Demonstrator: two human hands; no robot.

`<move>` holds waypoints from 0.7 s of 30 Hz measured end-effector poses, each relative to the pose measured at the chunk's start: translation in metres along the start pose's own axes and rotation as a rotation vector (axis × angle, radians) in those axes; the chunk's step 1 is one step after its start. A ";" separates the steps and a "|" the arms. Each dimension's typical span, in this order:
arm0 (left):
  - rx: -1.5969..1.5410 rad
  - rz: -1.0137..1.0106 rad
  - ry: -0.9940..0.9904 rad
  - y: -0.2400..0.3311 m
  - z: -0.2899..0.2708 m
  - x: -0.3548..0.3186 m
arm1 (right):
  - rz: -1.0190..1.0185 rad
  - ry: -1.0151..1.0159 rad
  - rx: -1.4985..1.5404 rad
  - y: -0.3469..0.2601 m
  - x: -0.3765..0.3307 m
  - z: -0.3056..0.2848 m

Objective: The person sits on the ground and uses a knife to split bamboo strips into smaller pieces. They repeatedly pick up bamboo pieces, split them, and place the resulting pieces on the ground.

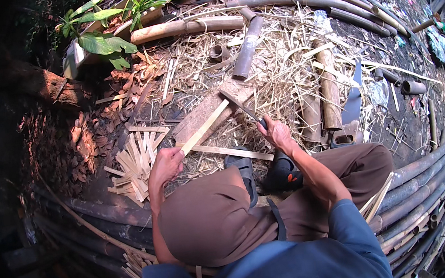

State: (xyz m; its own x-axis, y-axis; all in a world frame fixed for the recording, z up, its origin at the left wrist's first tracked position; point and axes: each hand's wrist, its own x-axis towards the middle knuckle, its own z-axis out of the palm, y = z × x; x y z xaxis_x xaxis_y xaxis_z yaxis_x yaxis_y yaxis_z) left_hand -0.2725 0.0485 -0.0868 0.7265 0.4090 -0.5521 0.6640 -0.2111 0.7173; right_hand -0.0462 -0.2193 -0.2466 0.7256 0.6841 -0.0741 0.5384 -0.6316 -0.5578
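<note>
My left hand (167, 165) is closed round the near end of a pale, flat bamboo strip (205, 127). The strip slants away to the right, its far end over a wooden block (196, 119) on the ground. In my right hand (278, 134) is the dark handle of a knife (240, 105). Its blade points up and left, near the far end of the strip; whether it touches cannot be made out. Another bamboo strip (234, 151) lies crosswise beneath, in front of my shoes. Left of my left hand, a pile of short bamboo strips (134, 170) rests on the ground.
Shavings (280, 73) cover the ground ahead. A bamboo tube (250, 49) lies just beyond the block. At right are a bamboo length (329, 89) and a handsaw (354, 95). Long bamboo poles (422, 183) run along both sides of my seat. A leafy plant (101, 40) grows far left.
</note>
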 end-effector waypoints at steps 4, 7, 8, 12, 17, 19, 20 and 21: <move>0.046 0.070 -0.016 -0.012 -0.007 0.008 | -0.212 -0.145 -0.072 -0.007 -0.017 -0.004; -0.026 0.006 -0.012 0.006 -0.005 0.000 | 0.124 0.012 -0.028 0.013 -0.006 0.010; -0.011 0.130 0.015 -0.017 0.001 0.012 | 0.079 0.024 0.004 0.020 -0.004 0.011; 0.067 -0.069 -0.023 -0.007 0.000 0.002 | 0.069 -0.128 -0.015 0.016 -0.008 -0.002; 0.100 0.129 0.125 -0.026 -0.002 -0.029 | 0.139 -0.085 0.031 0.035 0.006 -0.007; 0.080 0.356 0.348 -0.057 -0.002 -0.034 | 0.005 0.111 -0.041 0.020 0.007 -0.013; 0.173 0.320 0.285 -0.059 -0.010 -0.038 | -0.095 0.219 -0.019 0.010 0.013 -0.017; 0.240 0.317 0.257 -0.037 -0.011 -0.044 | -0.217 0.357 0.013 -0.004 0.020 -0.025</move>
State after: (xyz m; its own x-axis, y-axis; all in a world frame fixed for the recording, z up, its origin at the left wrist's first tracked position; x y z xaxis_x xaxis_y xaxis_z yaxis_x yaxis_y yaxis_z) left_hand -0.3309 0.0476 -0.0839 0.8528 0.4915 -0.1766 0.4606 -0.5482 0.6981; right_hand -0.0235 -0.2119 -0.2252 0.7000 0.6301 0.3360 0.6914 -0.4804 -0.5395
